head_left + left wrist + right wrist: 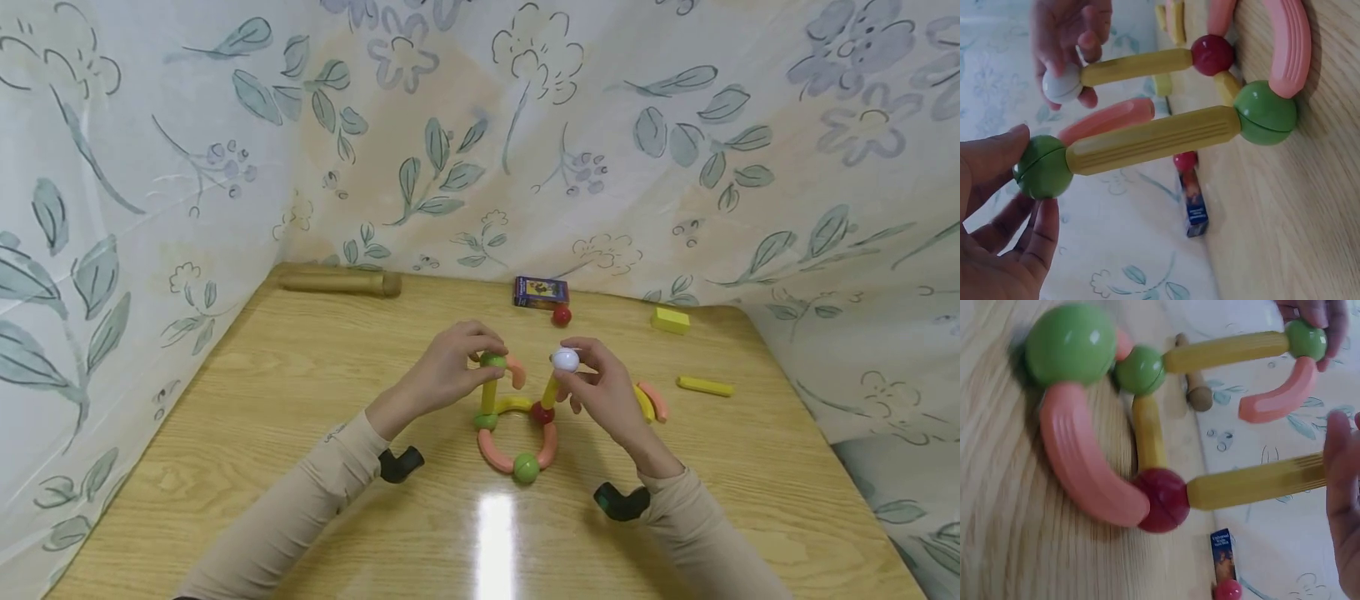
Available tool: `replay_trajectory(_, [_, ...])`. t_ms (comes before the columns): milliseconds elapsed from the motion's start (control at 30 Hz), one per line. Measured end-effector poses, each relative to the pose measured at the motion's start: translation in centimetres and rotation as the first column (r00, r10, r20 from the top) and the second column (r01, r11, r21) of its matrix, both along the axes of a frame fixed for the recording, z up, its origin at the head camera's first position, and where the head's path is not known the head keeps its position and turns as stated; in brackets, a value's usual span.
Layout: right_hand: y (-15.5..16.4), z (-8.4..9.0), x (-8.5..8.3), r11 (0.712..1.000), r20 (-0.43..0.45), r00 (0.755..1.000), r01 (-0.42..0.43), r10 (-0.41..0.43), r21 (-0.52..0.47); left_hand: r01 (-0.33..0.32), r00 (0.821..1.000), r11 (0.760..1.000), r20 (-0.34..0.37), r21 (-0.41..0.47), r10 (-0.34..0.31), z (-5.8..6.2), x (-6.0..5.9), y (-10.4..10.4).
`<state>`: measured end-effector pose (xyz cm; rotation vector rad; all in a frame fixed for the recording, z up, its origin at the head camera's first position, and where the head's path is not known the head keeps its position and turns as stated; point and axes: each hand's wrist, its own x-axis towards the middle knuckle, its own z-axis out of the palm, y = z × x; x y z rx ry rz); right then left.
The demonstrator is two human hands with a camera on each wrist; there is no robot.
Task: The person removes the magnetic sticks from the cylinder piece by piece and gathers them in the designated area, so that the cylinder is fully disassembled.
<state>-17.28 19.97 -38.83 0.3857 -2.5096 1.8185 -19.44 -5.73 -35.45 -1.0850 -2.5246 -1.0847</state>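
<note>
A ring of curved pink and yellow pieces [495, 452] joined by balls lies on the table, with a green ball [527, 467] nearest me. Two straight yellow rods rise from it: one from a green ball [1266, 112], the other from a red ball [1161, 500]. My left hand [453, 367] pinches the green ball [1044, 167] topping the left rod [1154, 140]; a curved pink piece [1282, 397] juts from that ball. At the right rod's [1138, 67] top, my right hand [606, 392] holds a white ball [566, 360] between thumb and fingers.
Beyond the ring are a small picture box [542, 292] and a loose red ball [562, 316]. To the right lie a yellow block [671, 320], a yellow rod [705, 386] and curved pieces [654, 402]. A brown cylinder [341, 283] lies back left, before the floral cloth [450, 125].
</note>
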Motion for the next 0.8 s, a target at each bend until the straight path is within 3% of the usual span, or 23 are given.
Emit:
replay_trajectory(100, [0.08, 0.18, -0.17, 0.996, 0.087, 0.996, -0.03, 0.038, -0.086, 0.001, 1.0, 1.0, 0.001, 0.008, -0.001, 0.0, 0.06, -0.08])
replay_trajectory(200, [0.01, 0.27, -0.22, 0.994, 0.12, 0.991, -0.042, 0.055, -0.103, 0.008, 1.0, 1.0, 0.001, 0.014, -0.008, 0.04, 0.11, -0.12])
replay_trajectory(633, [-0.5, 0.15, -0.31, 0.997, 0.063, 0.996, -0.053, 0.057, -0.06, 0.022, 1.0, 0.999, -0.006, 0.036, -0.022, -0.06, 0.15, -0.34])
replay_trajectory(800, [-0.21, 0.76, -0.36, 0.999, 0.083, 0.996, 0.013, -0.01, -0.036, 0.023, 1.0, 0.999, -0.012, 0.024, -0.022, -0.04, 0.16, -0.29])
